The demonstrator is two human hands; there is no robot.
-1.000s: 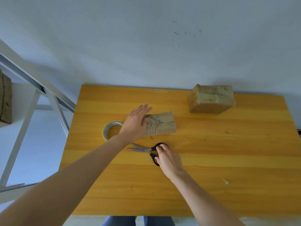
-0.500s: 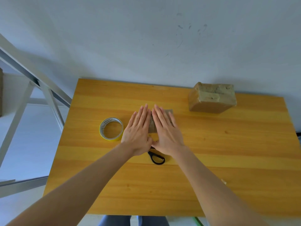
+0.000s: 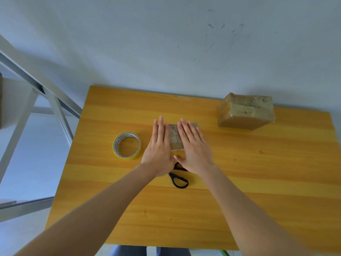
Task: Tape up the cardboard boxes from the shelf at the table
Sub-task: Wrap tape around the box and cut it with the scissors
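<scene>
Left hand (image 3: 160, 148) and right hand (image 3: 193, 149) lay flat, fingers straight, pressing small box (image 3: 175, 138) onto table (image 3: 258, 182). Scissors (image 3: 178, 179) just behind wrists. Tape roll (image 3: 127, 145) left of hands. Bigger taped box (image 3: 245, 111) well apart, far right.

A pale blue-grey wall (image 3: 129, 43) rises beyond the far edge of the table (image 3: 276, 182), with dark scuff marks (image 3: 221, 34) on its upper right. Pale floor (image 3: 33, 154) lies left of the table; blue trouser legs (image 3: 129, 251) and a thin green strip (image 3: 225, 253) show below its near edge.
</scene>
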